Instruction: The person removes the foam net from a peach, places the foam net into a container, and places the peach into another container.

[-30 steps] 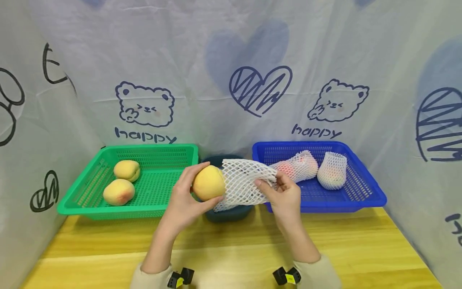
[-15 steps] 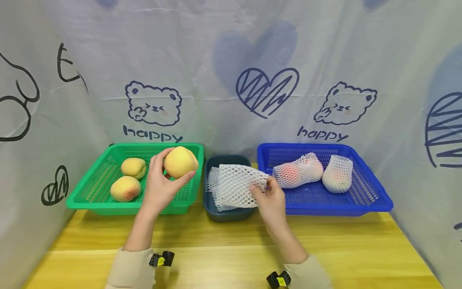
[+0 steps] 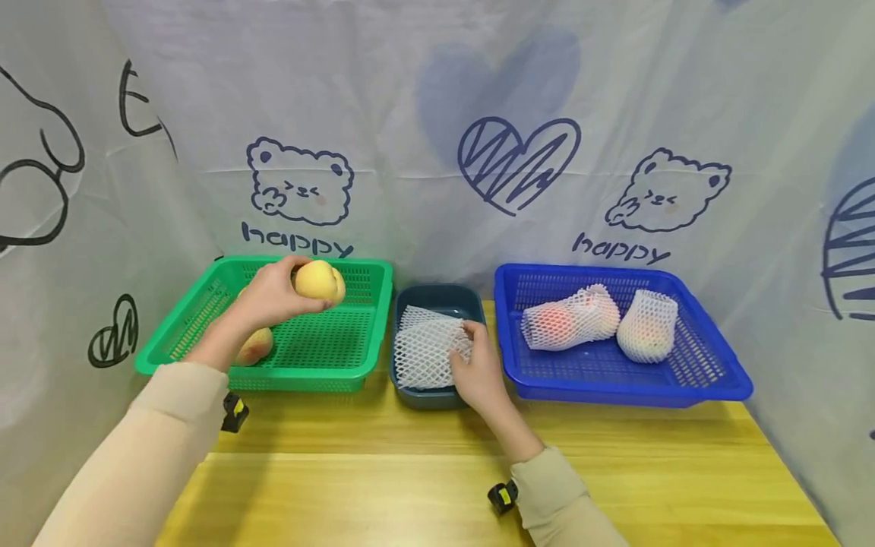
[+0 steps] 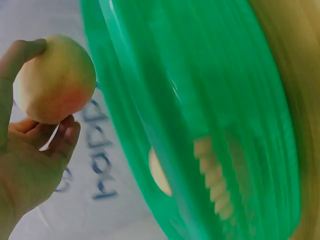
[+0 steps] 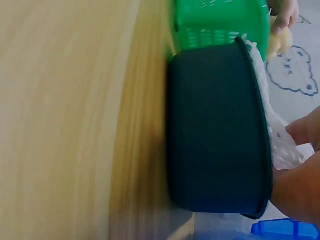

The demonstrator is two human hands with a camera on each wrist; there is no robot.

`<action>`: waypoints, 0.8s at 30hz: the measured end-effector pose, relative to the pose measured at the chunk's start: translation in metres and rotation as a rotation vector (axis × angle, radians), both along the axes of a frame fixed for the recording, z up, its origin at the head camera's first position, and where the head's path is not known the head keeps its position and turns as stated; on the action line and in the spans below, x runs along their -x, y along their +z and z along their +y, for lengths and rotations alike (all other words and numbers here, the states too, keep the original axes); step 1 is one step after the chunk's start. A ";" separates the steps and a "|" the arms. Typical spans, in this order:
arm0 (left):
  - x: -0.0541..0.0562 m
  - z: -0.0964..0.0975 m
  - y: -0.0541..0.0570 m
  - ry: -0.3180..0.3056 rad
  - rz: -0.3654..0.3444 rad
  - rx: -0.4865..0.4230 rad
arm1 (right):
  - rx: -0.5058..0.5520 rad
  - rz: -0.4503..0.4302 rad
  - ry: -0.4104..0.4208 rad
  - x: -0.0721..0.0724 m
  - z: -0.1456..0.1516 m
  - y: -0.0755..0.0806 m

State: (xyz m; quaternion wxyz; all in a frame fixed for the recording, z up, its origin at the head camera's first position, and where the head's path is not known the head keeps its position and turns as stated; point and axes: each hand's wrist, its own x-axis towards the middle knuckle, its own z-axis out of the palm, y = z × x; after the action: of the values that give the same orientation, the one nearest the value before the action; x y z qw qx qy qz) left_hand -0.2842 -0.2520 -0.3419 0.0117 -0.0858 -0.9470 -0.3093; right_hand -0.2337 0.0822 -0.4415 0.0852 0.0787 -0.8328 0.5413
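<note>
A yellow peach with a reddish patch is gripped by my left hand, which holds it above the green basket. In the left wrist view the fingers and thumb curl round the peach, higher than the basket rim. My right hand pinches the right edge of a white foam net sleeve. That sleeve lies over the dark teal bin, alongside another net. Another peach sits in the green basket, partly hidden behind my left forearm.
On the right a blue basket holds fruit in foam nets: a reddish one lying down and a pale one beside it. Behind everything hangs a printed curtain. The wooden table spreads in front.
My left hand has carried the peach away from the net sleeve, leftwards over the green basket. My right hand has lowered the sleeve into the teal bin.
</note>
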 end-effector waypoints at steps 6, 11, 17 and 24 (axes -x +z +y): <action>0.031 -0.029 -0.011 -0.088 -0.050 0.204 | -0.219 0.089 -0.028 0.009 -0.005 -0.008; 0.042 -0.039 -0.017 -0.114 -0.078 0.364 | -0.391 0.234 -0.094 0.006 -0.007 -0.016; 0.049 -0.040 -0.020 -0.100 -0.119 0.420 | -0.460 0.428 -0.137 0.002 -0.010 -0.020; 0.056 -0.039 -0.031 -0.105 -0.137 0.504 | -0.575 0.548 -0.150 0.003 -0.011 -0.018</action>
State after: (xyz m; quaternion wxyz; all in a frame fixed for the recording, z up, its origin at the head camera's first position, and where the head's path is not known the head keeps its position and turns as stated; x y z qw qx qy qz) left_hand -0.3397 -0.2914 -0.3734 -0.0900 -0.1137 -0.9870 -0.0689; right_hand -0.2371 0.0714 -0.4592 0.3177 0.1796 -0.9002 0.2375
